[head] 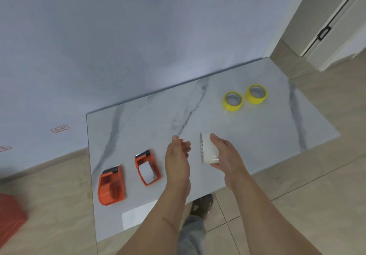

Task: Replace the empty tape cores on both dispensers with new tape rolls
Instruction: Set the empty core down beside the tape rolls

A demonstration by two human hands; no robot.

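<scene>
Head view, read from left to right. Well to the left of the fingers, the first orange dispenser (111, 187) is lying on the marbled worktop (257, 135) with its round hub showing and nothing seated on it; whether a spent core is hidden in it cannot be told. Just left of the left hand, the second orange dispenser (147, 168) is lying with a pale core-like piece showing inside its frame. The left hand (177, 156) is hovering above the worktop with its fingers released, loosely curled and holding nothing, palm turned toward the right hand. The right hand (224, 154) is grasping a whitish empty tape core (209, 151), fingers wrapped round its outer wall, open end facing the left hand, clear of the worktop. Beyond and to the right of the right fingers, well apart from them, two yellow tape rolls (233, 101) (256, 94) are lying flat side by side, untouched. The step in hand appears to be the disposal of one removed core. The next move is probably calling for that core to be set aside, then for a yellow roll to be fetched and pressed squarely onto the bare hub.
</scene>
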